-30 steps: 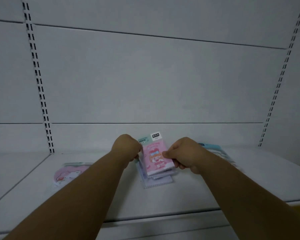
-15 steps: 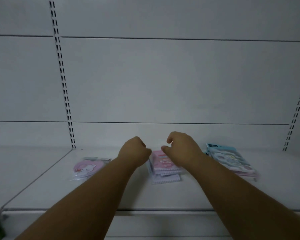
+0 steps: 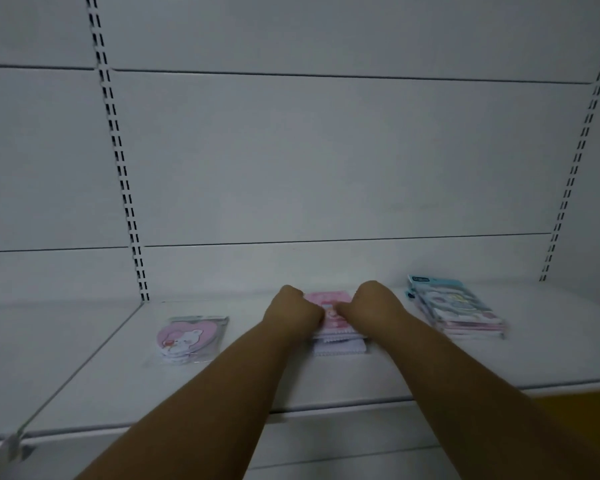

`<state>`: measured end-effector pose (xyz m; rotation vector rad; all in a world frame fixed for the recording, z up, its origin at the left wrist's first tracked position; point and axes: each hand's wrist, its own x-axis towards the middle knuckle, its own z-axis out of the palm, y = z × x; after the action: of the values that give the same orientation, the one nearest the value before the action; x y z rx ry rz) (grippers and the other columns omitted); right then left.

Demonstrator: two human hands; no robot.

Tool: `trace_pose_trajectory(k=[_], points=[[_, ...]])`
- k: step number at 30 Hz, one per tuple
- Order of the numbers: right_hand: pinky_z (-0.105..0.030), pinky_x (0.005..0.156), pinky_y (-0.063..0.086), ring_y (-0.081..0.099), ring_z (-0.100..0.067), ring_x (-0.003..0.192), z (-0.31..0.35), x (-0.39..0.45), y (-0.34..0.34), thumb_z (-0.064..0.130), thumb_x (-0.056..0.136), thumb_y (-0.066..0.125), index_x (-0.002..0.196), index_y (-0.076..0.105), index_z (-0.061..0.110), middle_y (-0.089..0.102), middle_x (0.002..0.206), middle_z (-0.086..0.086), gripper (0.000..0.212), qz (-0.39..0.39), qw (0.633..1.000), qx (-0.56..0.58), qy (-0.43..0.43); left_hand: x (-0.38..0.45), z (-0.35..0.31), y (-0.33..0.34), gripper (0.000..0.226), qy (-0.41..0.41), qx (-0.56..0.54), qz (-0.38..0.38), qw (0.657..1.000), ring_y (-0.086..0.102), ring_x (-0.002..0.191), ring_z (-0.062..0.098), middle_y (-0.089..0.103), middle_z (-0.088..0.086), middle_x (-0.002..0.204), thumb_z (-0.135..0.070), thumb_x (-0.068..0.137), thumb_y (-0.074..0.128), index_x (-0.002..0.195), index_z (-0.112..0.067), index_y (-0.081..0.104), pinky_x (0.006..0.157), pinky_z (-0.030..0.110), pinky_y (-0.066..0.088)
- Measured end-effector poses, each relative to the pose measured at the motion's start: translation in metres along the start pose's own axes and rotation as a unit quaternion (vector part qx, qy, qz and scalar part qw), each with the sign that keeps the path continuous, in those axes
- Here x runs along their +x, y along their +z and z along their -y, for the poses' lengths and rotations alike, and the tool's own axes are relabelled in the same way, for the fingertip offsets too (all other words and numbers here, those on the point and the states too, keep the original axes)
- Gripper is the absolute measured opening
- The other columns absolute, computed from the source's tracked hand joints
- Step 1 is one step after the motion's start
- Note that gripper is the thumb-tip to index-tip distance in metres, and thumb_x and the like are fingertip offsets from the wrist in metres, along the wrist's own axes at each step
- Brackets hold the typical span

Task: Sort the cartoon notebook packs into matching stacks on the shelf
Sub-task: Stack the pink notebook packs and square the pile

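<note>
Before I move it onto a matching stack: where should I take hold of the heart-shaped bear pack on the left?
The heart-shaped bear pack lies flat and alone on the shelf, left of both hands. I would probably pinch its near edge from the front, where the clear wrapper extends past the heart, sliding fingers under and thumb on top. The left hand is nearer.

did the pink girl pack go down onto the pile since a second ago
Yes. The pink pack, earlier raised and tilted, now lies flat on the middle stack on the shelf, under both hands.

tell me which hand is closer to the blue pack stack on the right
Right. The right hand is on the pink pack pile, just left of the blue stack; the left hand sits farther left, across that pile.
</note>
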<state>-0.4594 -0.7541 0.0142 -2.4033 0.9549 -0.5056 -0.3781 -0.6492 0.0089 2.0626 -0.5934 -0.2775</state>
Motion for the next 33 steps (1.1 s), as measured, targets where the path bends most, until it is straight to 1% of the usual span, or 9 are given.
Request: trace_pose_trajectory(k=[5, 7, 10, 14, 18, 24, 26, 29, 33], points=[[-0.030, 0.070, 0.059, 0.072, -0.020, 0.082, -0.001, -0.008, 0.004, 0.019, 0.087, 0.068, 0.111, 0.066, 0.010, 0.072, 0.098, -0.006, 0.026, 0.015, 0.959, 0.282, 0.024, -0.011, 0.006, -0.006, 0.067, 0.029, -0.203, -0.002, 0.979, 0.068, 0.100, 0.025, 0.061, 0.005, 0.121, 0.000, 0.085, 0.069, 0.142, -0.013, 0.038, 0.082, 0.042, 0.060], [-0.041, 0.080, 0.060, 0.072, -0.020, 0.088, 0.004, -0.012, 0.003, 0.014, 0.088, 0.066, 0.114, 0.063, 0.017, 0.072, 0.105, -0.004, 0.027, 0.023, 0.939, 0.343, 0.009, -0.014, 0.009, -0.010, 0.061, 0.053, -0.238, 0.006, 0.970, 0.069, 0.095, 0.017, 0.065, -0.002, 0.117, 0.003, 0.085, 0.068, 0.138, -0.019, 0.045, 0.075, 0.037, 0.062], [-0.047, 0.087, 0.058, 0.068, -0.023, 0.099, 0.011, -0.017, 0.006, 0.010, 0.084, 0.068, 0.120, 0.053, 0.022, 0.067, 0.113, -0.003, 0.041, 0.017, 0.915, 0.402, -0.009, -0.021, 0.011, -0.011, 0.036, 0.090, -0.253, 0.019, 0.963, 0.069, 0.074, 0.002, 0.069, -0.015, 0.091, 0.002, 0.088, 0.065, 0.104, -0.031, 0.061, 0.052, 0.013, 0.055], [-0.046, 0.084, 0.059, 0.068, -0.024, 0.097, 0.015, -0.026, 0.016, 0.007, 0.087, 0.061, 0.121, 0.047, 0.023, 0.066, 0.111, -0.005, 0.040, 0.042, 0.859, 0.510, -0.001, -0.028, 0.013, -0.001, 0.030, 0.084, -0.311, 0.059, 0.945, 0.074, 0.092, 0.020, 0.071, 0.002, 0.114, -0.012, 0.093, 0.063, 0.118, -0.027, 0.054, 0.075, 0.040, 0.062], [-0.045, 0.089, 0.056, 0.066, -0.024, 0.103, 0.011, -0.028, 0.015, 0.017, 0.095, 0.056, 0.127, 0.047, 0.027, 0.065, 0.116, -0.003, 0.035, 0.084, 0.851, 0.518, -0.022, -0.032, 0.012, -0.001, 0.034, 0.087, -0.326, 0.082, 0.938, 0.071, 0.101, 0.023, 0.067, 0.001, 0.120, -0.022, 0.097, 0.057, 0.129, -0.028, 0.046, 0.083, 0.046, 0.060], [-0.043, 0.097, 0.052, 0.064, -0.023, 0.109, -0.003, -0.028, 0.016, 0.027, 0.102, 0.042, 0.135, 0.046, 0.025, 0.064, 0.123, -0.004, 0.033, 0.127, 0.864, 0.484, -0.052, -0.033, 0.016, -0.005, 0.051, 0.104, -0.243, 0.102, 0.959, 0.066, 0.110, 0.023, 0.065, 0.003, 0.124, -0.002, 0.096, 0.052, 0.138, -0.029, 0.043, 0.095, 0.045, 0.054], [-0.046, 0.102, 0.048, 0.062, -0.022, 0.112, -0.012, -0.025, 0.016, 0.030, 0.101, 0.044, 0.134, 0.047, 0.027, 0.063, 0.125, -0.001, 0.034, 0.135, 0.898, 0.412, -0.073, -0.033, 0.018, -0.008, 0.045, 0.111, -0.185, 0.116, 0.969, 0.066, 0.106, 0.015, 0.067, -0.002, 0.120, -0.004, 0.095, 0.052, 0.133, -0.029, 0.046, 0.091, 0.032, 0.056], [-0.044, 0.102, 0.048, 0.062, -0.018, 0.112, -0.024, -0.019, 0.008, 0.032, 0.100, 0.045, 0.134, 0.049, 0.028, 0.064, 0.126, 0.003, 0.034, 0.131, 0.948, 0.259, -0.129, -0.038, 0.018, -0.012, 0.038, 0.121, -0.076, 0.110, 0.984, 0.061, 0.093, -0.002, 0.063, -0.016, 0.106, -0.007, 0.096, 0.052, 0.125, -0.032, 0.046, 0.064, 0.008, 0.050], [-0.036, 0.098, 0.050, 0.062, -0.014, 0.110, -0.031, -0.019, 0.002, 0.035, 0.098, 0.048, 0.132, 0.050, 0.026, 0.064, 0.124, 0.007, 0.035, 0.130, 0.957, 0.197, -0.168, -0.038, 0.019, -0.014, 0.036, 0.124, 0.011, 0.063, 0.990, 0.060, 0.105, 0.008, 0.063, -0.011, 0.113, -0.011, 0.095, 0.053, 0.128, -0.026, 0.050, 0.088, 0.023, 0.047]])
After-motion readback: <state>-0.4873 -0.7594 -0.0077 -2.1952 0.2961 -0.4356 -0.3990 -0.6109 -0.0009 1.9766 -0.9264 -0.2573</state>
